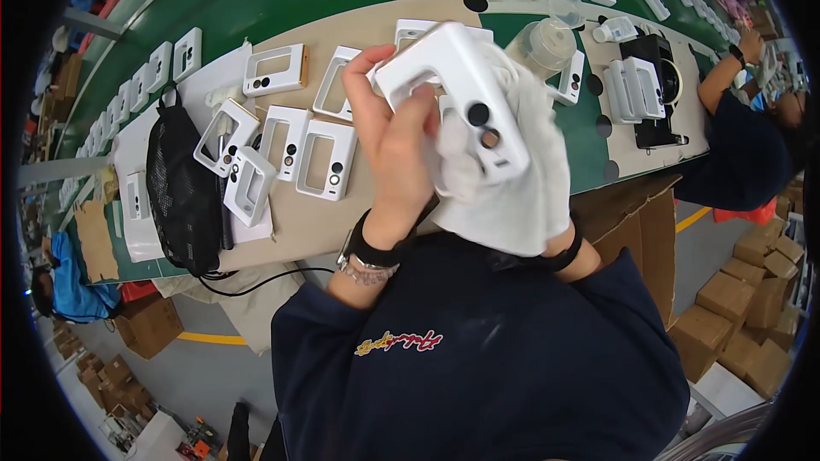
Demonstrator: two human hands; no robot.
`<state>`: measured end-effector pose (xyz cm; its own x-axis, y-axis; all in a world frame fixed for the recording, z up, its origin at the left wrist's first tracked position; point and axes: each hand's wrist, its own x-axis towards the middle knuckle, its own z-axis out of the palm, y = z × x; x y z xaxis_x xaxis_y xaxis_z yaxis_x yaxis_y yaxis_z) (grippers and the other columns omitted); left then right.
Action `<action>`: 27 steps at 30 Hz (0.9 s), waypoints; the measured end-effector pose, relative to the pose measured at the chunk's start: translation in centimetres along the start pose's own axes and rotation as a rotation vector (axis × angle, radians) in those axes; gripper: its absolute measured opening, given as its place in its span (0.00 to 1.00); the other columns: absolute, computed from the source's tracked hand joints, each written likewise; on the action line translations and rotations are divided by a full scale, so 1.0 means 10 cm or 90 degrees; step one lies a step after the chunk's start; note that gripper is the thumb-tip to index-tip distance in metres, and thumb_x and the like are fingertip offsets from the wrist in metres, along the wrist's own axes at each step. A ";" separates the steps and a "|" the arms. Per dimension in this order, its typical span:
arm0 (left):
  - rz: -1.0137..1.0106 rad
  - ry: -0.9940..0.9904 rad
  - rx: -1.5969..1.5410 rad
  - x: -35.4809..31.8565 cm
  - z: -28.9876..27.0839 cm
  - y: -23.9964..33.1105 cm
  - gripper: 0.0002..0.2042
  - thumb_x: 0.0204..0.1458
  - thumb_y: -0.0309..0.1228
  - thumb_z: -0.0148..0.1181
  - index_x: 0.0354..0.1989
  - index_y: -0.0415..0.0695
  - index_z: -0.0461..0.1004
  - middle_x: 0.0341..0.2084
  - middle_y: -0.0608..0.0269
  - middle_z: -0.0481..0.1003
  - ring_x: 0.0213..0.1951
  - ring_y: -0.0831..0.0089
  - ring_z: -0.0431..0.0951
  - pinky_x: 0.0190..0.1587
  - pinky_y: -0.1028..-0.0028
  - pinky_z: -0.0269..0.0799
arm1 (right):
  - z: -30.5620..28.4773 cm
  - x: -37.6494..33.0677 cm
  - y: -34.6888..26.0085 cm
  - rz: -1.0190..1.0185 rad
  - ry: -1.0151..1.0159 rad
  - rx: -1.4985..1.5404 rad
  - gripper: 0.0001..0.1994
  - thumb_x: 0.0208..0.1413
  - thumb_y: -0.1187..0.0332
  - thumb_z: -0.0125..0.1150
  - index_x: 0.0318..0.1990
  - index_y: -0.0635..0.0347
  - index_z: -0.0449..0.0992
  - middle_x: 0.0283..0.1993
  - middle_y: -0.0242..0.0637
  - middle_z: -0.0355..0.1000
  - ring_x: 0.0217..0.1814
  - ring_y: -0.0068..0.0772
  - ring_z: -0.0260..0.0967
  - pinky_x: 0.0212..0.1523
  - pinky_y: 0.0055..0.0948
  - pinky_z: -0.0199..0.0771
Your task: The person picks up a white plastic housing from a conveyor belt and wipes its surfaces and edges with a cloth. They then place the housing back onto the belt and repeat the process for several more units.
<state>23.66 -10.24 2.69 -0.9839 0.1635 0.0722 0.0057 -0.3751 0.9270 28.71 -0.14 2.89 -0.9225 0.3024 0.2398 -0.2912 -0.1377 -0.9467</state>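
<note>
My left hand (389, 145) is closed around one side of a white plastic housing (461, 77), a rectangular frame with a large opening. It is held tilted above the table, in front of my body. Two round dark spots, one black and one brownish, and a small slot mark its near end. A white cloth (542, 179) drapes over my right hand and lies against the housing's right side. Only the right wrist (574, 254) with its dark band shows; the fingers are hidden under the cloth, which is partly blurred.
Several similar white housings (326, 160) lie on the beige mat to the left, beside a black mesh bag (179, 179). At right are a clear plastic jar (547, 47), a small white bottle (615, 30) and stacked housings (634, 90). A co-worker's arm (722, 81) is at far right.
</note>
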 end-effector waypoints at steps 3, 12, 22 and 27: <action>-0.018 -0.049 0.008 0.07 -0.01 -0.09 0.19 0.48 0.25 0.46 0.50 0.42 0.51 0.36 0.60 0.67 0.35 0.75 0.68 0.34 0.78 0.64 | 0.02 -0.13 -0.02 0.283 0.006 0.248 0.26 0.53 0.49 0.41 0.50 0.61 0.60 0.35 0.34 0.67 0.29 0.25 0.65 0.27 0.22 0.68; -0.051 -0.129 -0.036 -0.21 -0.02 -0.04 0.24 0.54 0.44 0.38 0.53 0.39 0.52 0.40 0.59 0.65 0.41 0.73 0.66 0.45 0.75 0.60 | 0.10 -0.02 -0.13 -0.159 -0.087 -0.354 0.09 0.46 0.65 0.52 0.37 0.54 0.68 0.33 0.35 0.65 0.32 0.32 0.63 0.30 0.30 0.66; -0.053 -0.155 -0.145 -0.29 -0.08 0.04 0.27 0.55 0.48 0.29 0.53 0.38 0.54 0.45 0.57 0.64 0.45 0.69 0.66 0.48 0.70 0.60 | 0.04 0.40 -0.22 -0.463 -0.237 -0.483 0.12 0.38 0.65 0.52 0.34 0.57 0.69 0.40 0.40 0.64 0.41 0.42 0.61 0.32 0.35 0.65; -0.132 -0.239 -0.078 -0.21 -0.07 0.09 0.28 0.54 0.49 0.30 0.52 0.36 0.54 0.46 0.56 0.64 0.43 0.66 0.67 0.48 0.69 0.61 | -0.10 0.39 -0.10 -0.253 -0.092 -0.399 0.09 0.46 0.68 0.49 0.35 0.59 0.69 0.36 0.41 0.65 0.37 0.42 0.63 0.33 0.33 0.65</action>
<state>25.59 -11.55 3.08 -0.8290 0.5578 0.0388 -0.2282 -0.4008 0.8873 25.70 2.14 4.56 -0.8147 0.0855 0.5735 -0.4499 0.5308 -0.7182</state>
